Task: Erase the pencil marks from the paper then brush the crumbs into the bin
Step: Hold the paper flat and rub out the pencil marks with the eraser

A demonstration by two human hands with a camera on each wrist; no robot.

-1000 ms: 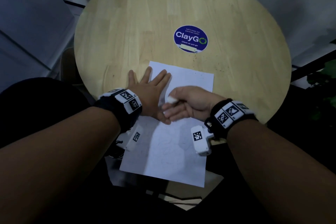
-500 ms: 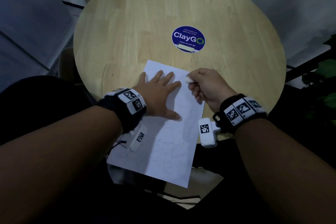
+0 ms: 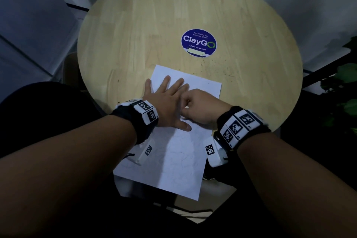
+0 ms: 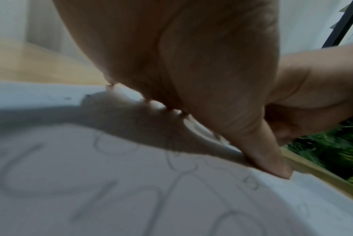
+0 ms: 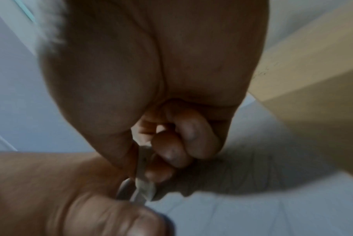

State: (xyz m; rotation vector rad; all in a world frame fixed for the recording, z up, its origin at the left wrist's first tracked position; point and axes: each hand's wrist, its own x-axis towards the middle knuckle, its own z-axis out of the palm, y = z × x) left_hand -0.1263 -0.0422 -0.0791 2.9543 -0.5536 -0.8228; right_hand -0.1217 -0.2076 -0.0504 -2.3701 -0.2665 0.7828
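Note:
A white sheet of paper [image 3: 173, 160] lies at the near edge of the round wooden table [image 3: 154, 15], its near part hanging over the rim. Faint pencil marks [image 4: 115, 196] cover it. My left hand [image 3: 170, 100] lies flat on the sheet with fingers spread, pressing it down; the thumb [image 4: 270, 164] presses the paper. My right hand [image 3: 195, 106] is curled beside the left thumb and pinches a small white eraser [image 5: 145, 190], whose tip touches the paper. From the head view the eraser is mostly hidden by the fingers.
A blue round ClayGo sticker [image 3: 199, 43] sits at the table's middle. Dark crumbs [image 3: 218, 63] speckle the wood to the right of the sheet's far edge. Green plant leaves [image 3: 347, 75] stand past the table's right rim. No bin is visible.
My right hand went to the sheet's far right corner, then came back left and nearer, beside the left thumb. The left hand shifted and the sheet turned a little.

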